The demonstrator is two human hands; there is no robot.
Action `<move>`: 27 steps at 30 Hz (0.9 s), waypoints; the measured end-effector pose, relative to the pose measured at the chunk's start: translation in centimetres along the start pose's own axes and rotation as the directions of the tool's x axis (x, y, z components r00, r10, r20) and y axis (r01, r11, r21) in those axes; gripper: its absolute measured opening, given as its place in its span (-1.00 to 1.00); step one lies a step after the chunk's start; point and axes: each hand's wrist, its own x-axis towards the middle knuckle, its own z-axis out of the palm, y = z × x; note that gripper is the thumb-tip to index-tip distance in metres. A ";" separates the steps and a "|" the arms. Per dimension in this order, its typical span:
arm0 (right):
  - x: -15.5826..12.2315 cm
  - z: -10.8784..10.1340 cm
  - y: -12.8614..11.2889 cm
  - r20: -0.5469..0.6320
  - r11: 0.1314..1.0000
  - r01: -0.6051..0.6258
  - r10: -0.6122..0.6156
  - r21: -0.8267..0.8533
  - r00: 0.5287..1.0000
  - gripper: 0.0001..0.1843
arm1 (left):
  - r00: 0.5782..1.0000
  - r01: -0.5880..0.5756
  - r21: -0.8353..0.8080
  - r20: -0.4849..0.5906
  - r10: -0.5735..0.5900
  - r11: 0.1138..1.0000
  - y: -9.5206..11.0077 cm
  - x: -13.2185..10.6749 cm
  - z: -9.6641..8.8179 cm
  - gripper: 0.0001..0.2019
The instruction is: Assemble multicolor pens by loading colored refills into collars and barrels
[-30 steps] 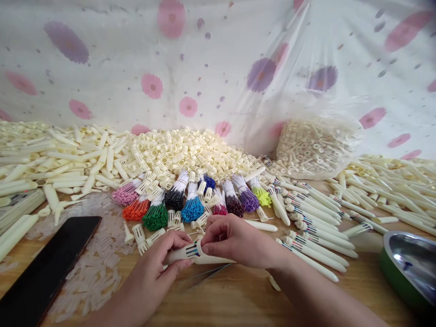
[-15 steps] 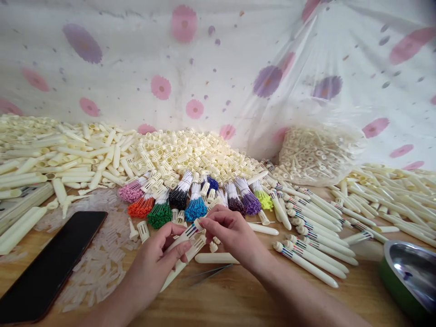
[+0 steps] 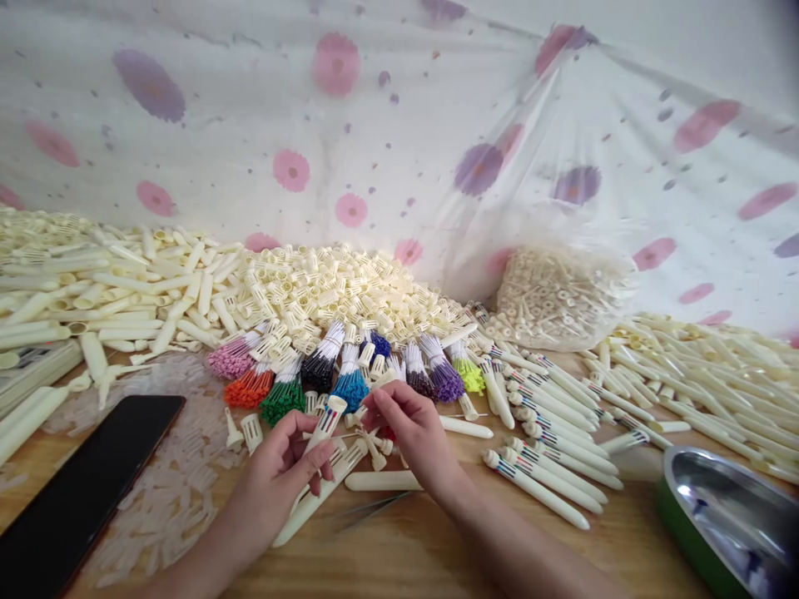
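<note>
My left hand (image 3: pixel 290 466) is closed around a cream multicolour pen (image 3: pixel 327 423), tilted with its slotted top up and coloured strips showing in the slots. Just right of that top, my right hand (image 3: pixel 409 433) has its thumb and fingers pinched together, apart from the pen. What they hold, if anything, I cannot make out. Beneath the hands lie another cream pen barrel (image 3: pixel 305 516), a loose barrel (image 3: pixel 382 481) and dark tweezers (image 3: pixel 374 506). Bundles of coloured refills, such as blue (image 3: pixel 350 388) and green (image 3: pixel 284 403), fan out behind the hands.
Finished-looking pens (image 3: pixel 543 491) lie in a row at right, beside a green-sided metal bowl (image 3: pixel 677 507). A black phone (image 3: pixel 93 482) and clear plastic pieces (image 3: pixel 168 499) lie left. Behind are heaps of slotted cream caps (image 3: pixel 330 287), barrels (image 3: pixel 125 283) and a filled bag (image 3: pixel 562 299).
My right hand has come off the top of the pen and now sits a little to its right. The pen in my left hand stands more upright. The view has shifted slightly to the right.
</note>
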 end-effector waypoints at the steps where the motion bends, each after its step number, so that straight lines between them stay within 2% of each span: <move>1: 0.3 -0.4 -0.1 0.009 0.996 0.044 -0.043 -0.076 0.999 -0.62 | 1.000 0.008 -0.019 -0.005 -0.008 1.000 0.0 0.0 0.0 -0.64; 3: 1.0 -1.9 -0.7 0.050 0.952 0.153 -0.145 -0.266 0.988 -0.69 | 0.999 0.028 -0.049 -0.013 -0.029 0.998 0.1 0.1 -0.3 -0.59; 4: 1.4 -3.0 -1.3 0.086 0.902 0.205 -0.186 -0.380 0.979 -0.74 | 0.999 0.041 -0.060 -0.021 -0.042 0.997 0.1 0.1 -0.4 -0.58; 5: 1.9 -4.2 -1.9 0.125 0.821 0.264 -0.233 -0.506 0.964 -0.78 | 0.998 0.049 -0.071 -0.029 -0.052 0.996 0.0 0.2 -0.6 -0.58; 7: 2.9 -7.0 -3.1 0.174 0.560 0.335 -0.322 -0.757 0.931 -0.83 | 0.996 0.069 -0.101 -0.045 -0.074 0.992 0.0 0.4 -0.9 -0.57; 10: 4.0 -10.4 -4.1 0.209 0.430 0.333 -0.311 -0.839 0.927 -0.84 | 0.995 0.085 -0.137 -0.047 -0.092 0.987 0.2 0.5 -1.2 -0.56; 13: 4.7 -11.7 -3.6 0.345 0.319 0.403 -0.225 -0.858 0.911 -0.81 | 0.994 0.095 -0.138 -0.030 -0.100 0.986 0.4 0.5 -1.3 -0.56; 16: 5.2 -11.3 -2.7 0.497 0.193 0.513 -0.128 -0.836 0.858 -0.73 | 0.994 0.107 -0.139 0.012 -0.106 0.985 0.4 0.5 -1.4 -0.57; 19: 5.9 -10.7 -2.6 0.618 0.085 0.618 -0.033 -0.781 0.785 -0.69 | 0.993 0.115 -0.129 0.053 -0.109 0.985 -0.1 0.5 -1.7 -0.60; 22: 6.5 -10.5 -3.1 0.708 0.001 0.709 0.047 -0.705 0.705 -0.76 | 0.993 0.114 -0.132 0.042 -0.109 0.985 -0.5 0.6 -2.1 -0.64; 27: 7.4 -10.8 -3.6 0.819 -0.073 0.828 0.123 -0.556 0.561 -0.89 | 0.988 0.150 -0.252 0.062 -0.138 0.956 -0.6 0.5 -2.0 -0.69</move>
